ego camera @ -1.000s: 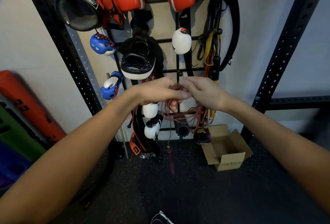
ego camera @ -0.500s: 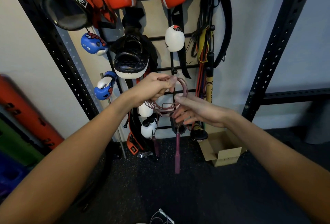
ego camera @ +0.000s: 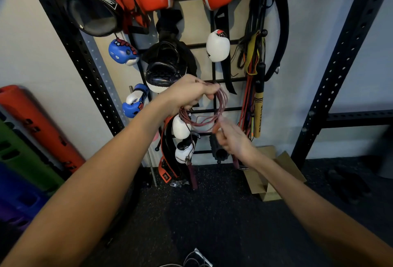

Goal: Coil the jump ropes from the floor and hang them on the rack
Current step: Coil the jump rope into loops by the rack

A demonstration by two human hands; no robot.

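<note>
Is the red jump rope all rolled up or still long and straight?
Rolled up: the jump rope hangs in loops from the left hand.

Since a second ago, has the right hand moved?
Yes. The right hand dropped away from the left hand, now low beside the rack's lower rung.

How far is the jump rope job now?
Done: the maroon rope is off the floor, mostly coiled. In hand: left hand holds the loops, blurred right hand near the lower strand. Left: hang it on the rack; another cord lies on the floor.
</note>
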